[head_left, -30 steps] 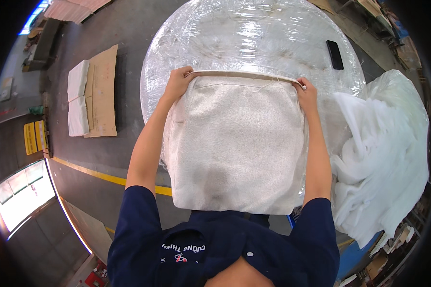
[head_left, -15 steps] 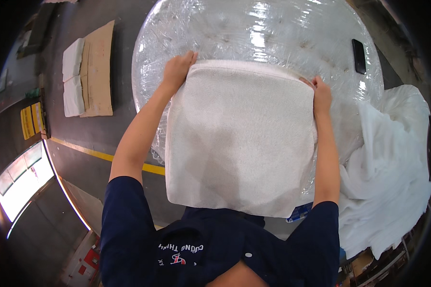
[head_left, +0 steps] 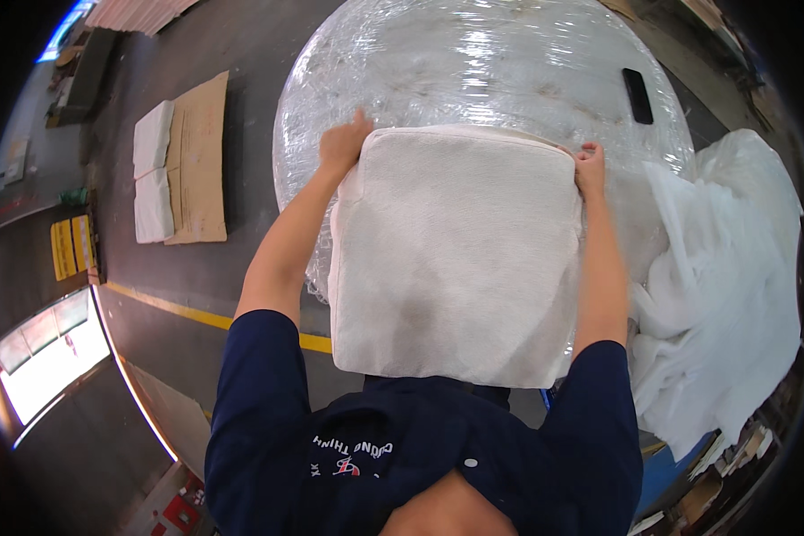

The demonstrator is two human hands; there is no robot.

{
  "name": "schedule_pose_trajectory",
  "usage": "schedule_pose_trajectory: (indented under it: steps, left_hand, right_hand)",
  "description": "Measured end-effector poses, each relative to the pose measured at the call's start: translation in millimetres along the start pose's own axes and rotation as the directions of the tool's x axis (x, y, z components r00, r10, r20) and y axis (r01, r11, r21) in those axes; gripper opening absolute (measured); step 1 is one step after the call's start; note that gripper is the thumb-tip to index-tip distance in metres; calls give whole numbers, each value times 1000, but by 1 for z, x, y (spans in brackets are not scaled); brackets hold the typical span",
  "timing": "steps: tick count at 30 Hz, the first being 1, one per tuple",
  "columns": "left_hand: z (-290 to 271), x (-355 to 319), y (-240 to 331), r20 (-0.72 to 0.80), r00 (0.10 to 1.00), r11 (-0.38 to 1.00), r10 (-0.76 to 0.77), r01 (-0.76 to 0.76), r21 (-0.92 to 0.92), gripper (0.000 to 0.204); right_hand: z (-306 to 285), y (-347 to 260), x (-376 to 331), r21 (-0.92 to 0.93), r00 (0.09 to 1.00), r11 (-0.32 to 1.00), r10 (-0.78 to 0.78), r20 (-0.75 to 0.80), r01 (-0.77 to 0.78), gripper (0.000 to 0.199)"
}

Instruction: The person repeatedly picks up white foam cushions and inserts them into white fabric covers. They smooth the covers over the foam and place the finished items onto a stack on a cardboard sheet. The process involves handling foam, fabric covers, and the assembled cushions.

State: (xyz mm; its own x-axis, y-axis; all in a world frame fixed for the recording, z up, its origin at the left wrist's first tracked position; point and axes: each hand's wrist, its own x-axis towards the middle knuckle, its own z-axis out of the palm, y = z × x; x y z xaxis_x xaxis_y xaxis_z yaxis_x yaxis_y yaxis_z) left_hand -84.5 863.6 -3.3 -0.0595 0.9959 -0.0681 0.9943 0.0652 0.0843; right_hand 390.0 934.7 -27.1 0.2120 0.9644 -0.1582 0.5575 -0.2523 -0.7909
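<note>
A white cushion [head_left: 456,259] was held up by its two top corners over the near edge of a round tabletop [head_left: 473,80] wrapped in clear plastic film. The left hand [head_left: 344,143] was closed on the cushion's left corner, the right hand [head_left: 590,165] on its right corner. A flat black phone-like object [head_left: 637,96] lay near the tabletop's far right edge. White wadding [head_left: 732,286] was heaped beside the tabletop's right edge. On the grey floor [head_left: 241,268] to the left, a brown cardboard sheet [head_left: 201,156] was laid out with folded white pieces [head_left: 154,183] touching its left side. A yellow line [head_left: 188,313] was painted across the floor, and yellow rectangular signs [head_left: 71,246] were seen farther left.
</note>
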Motion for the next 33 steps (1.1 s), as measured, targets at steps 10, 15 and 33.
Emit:
schedule_pose_trajectory:
  steps: [10,15,33]
  left_hand:
    - [-40,-26,12,-213,975,919,-67,-23,-393,30]
    - [-22,-60,84,-226,973,972,-50,-4,-233,40]
    - [-20,-62,61,-162,983,919,-88,17,-394,64]
  right_hand:
    - [-30,-40,-47,-310,971,920,-226,82,241,37]
    - [39,-77,-104,-621,863,692,-503,-49,368,41]
    - [38,-96,-120,-646,878,624,-450,162,439,56]
